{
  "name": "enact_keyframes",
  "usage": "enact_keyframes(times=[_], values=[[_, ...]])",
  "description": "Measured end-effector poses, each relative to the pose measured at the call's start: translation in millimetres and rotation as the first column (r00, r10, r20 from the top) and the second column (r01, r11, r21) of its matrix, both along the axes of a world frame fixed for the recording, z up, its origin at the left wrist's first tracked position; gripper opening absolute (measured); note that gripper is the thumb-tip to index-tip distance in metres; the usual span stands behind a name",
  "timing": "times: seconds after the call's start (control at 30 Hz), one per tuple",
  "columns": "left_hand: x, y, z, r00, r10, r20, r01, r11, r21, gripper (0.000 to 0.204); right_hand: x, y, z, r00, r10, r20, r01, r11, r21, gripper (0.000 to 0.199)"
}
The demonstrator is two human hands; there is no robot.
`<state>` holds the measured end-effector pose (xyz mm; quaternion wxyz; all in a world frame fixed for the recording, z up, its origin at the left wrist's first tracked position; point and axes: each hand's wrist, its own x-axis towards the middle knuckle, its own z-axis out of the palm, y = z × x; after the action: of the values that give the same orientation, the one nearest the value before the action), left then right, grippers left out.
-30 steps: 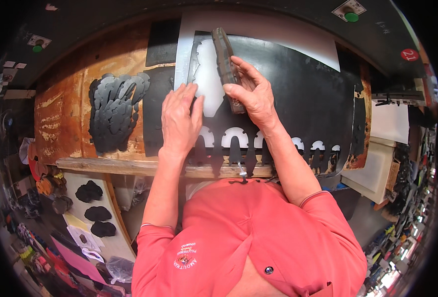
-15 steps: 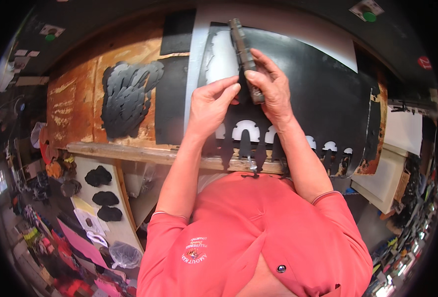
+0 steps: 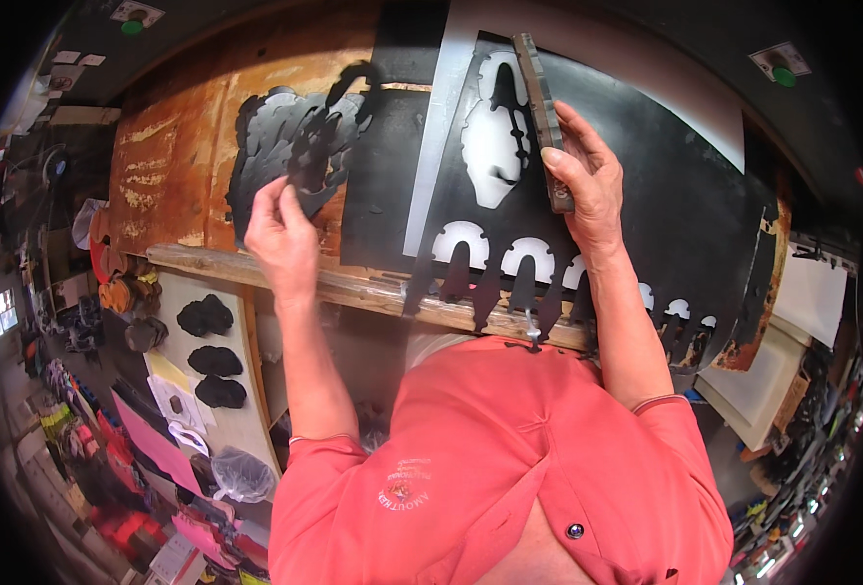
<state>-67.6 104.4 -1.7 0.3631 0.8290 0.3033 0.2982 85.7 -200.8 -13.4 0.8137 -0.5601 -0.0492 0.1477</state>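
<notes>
My left hand (image 3: 283,244) pinches a dark cut-out piece (image 3: 316,156) by its lower end, holding it over a pile of similar dark pieces (image 3: 264,146) on the worn wooden board. The piece is blurred, and I cannot tell whether it touches the pile. In my right hand (image 3: 592,180) is a long narrow cutting die (image 3: 541,117), tilted on its edge, fingers behind and thumb in front. Beneath it lies a black sheet (image 3: 656,195) with white showing through a large elongated opening (image 3: 490,146) and several arch-shaped ones along its near edge.
A wooden rail (image 3: 353,288) borders the bench's near side. Below left, dark rounded pieces (image 3: 215,361) lie on a pale board beside a clear plastic bag (image 3: 244,475). A green button (image 3: 783,76) sits on the dark machine beam at the far side.
My left hand has moved left from beside the die to the pile, carrying the dark piece. The die stays in my right hand, and the view has shifted slightly.
</notes>
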Motion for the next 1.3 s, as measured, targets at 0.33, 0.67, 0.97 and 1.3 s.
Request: enact_keyframes(times=[0.33,0.67,0.97,1.3], values=[[-6,19,8,0.952,0.216,-0.215,-0.053,0.810,0.583,0.024,4,-4,-7,0.999,0.021,0.024,-0.023,0.997,0.069,0.070],[61,-144,-31,0.738,-0.601,-0.305,0.673,0.634,0.380,0.068,-15,-41,11,0.929,-0.055,0.365,0.261,0.799,-0.542,0.073],[60,-142,-40,0.737,-0.619,-0.273,0.673,0.631,0.385,0.070,-24,-14,-14,0.744,0.132,0.655,0.517,0.507,-0.690,0.068],[38,-145,-18,0.726,-0.684,0.071,0.638,0.708,0.302,0.039,-30,-36,-24,0.668,0.119,0.735,0.552,0.582,-0.597,0.078]])
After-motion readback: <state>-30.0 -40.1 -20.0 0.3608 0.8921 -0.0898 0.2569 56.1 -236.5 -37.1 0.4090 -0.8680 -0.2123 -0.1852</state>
